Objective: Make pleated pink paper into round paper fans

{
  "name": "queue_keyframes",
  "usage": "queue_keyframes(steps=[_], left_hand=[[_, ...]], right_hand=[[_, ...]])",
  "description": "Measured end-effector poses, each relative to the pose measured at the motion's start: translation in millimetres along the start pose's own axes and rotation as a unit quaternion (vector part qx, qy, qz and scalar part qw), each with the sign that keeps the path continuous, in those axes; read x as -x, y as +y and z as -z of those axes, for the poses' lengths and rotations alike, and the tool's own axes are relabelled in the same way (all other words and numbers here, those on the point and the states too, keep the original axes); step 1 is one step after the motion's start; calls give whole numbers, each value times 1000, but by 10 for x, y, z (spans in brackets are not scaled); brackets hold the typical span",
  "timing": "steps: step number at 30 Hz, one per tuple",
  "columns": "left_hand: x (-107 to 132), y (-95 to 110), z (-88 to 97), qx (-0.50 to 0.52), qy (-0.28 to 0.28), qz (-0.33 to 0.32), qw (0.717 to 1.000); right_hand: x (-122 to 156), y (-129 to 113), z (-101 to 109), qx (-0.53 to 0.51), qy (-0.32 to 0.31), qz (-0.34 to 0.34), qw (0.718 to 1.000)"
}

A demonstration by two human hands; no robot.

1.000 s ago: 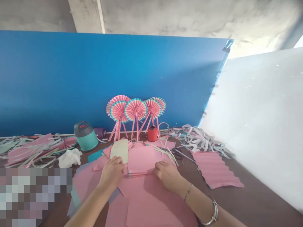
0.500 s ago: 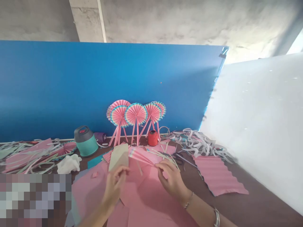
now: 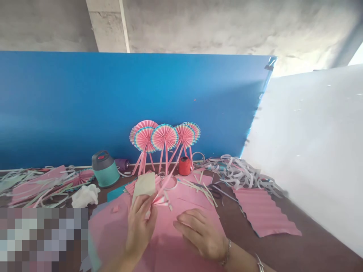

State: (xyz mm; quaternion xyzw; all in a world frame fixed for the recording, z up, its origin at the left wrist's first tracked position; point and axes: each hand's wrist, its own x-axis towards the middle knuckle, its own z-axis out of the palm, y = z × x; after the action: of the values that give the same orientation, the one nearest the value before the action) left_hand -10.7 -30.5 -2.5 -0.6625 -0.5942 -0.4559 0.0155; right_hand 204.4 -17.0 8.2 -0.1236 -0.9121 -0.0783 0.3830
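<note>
Two hands [image 3: 141,215] [image 3: 198,231], pleated paper [image 3: 160,199] in left

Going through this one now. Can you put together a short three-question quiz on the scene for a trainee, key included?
1. Which hand has its fingers on the folded pink paper? a) right hand b) left hand c) neither
2. True or false: in the picture, the red container stands to the right of the teal container.
3. Fill in the colour: the round paper fans stand in front of a ____ panel.

Key: 1 b; 2 true; 3 blue.
</note>
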Motion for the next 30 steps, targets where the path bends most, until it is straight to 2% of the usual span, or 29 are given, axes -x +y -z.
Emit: queue_keyframes(steps=[3, 5, 7, 10, 12, 14, 18, 23, 30], left_hand=[[-32, -9, 43, -123, -21, -94, 988], [-6, 10, 1, -158, -70, -159, 972], [48, 43, -70, -164, -120, -209, 957], [125, 93, -164, -169, -204, -225, 938], [148, 111, -193, -166, -262, -207, 928], [139, 116, -191, -160, -296, -167, 927], [65, 113, -111, -105, -322, -79, 938], [-8, 103, -6, -33, -355, -23, 934], [-39, 84, 24, 11, -343, 49, 938]], right_hand=[[32, -27, 18, 44, 30, 28, 998], [36, -29, -34, 89, 22, -19, 996], [42, -2, -117, 122, -14, -85, 989], [82, 77, -218, 130, -117, -133, 976], [114, 129, -237, 117, -195, -159, 961], [128, 165, -219, 93, -257, -193, 942], [107, 202, -140, 38, -314, -257, 913], [126, 251, -87, -18, -303, -299, 905], [193, 303, -102, -104, -208, -366, 901]])
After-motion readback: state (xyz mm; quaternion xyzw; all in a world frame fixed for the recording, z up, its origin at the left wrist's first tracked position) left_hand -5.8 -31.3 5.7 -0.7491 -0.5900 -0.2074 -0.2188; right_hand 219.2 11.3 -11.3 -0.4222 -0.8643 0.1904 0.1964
